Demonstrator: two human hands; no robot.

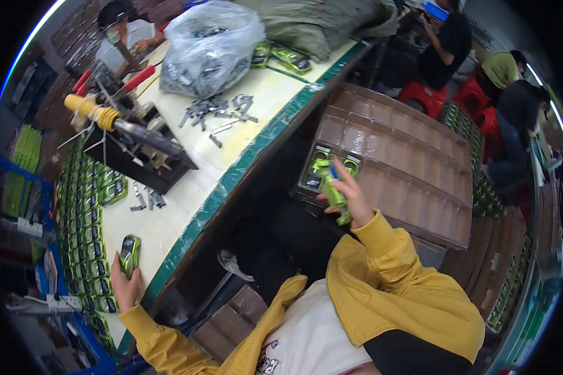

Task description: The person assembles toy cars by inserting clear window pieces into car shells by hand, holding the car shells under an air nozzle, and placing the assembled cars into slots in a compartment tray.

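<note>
Tabletop (169, 231): green piece (130, 255), long axis forward

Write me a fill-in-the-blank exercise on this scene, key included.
1. The toy car at the left hand is black and ____.
2. The compartmented tray near the right hand is ____.
3. The bulging bag on the table is see-through ____.
4. Both jacket cuffs are ____.

Missing words: green; brown; plastic; yellow.
</note>
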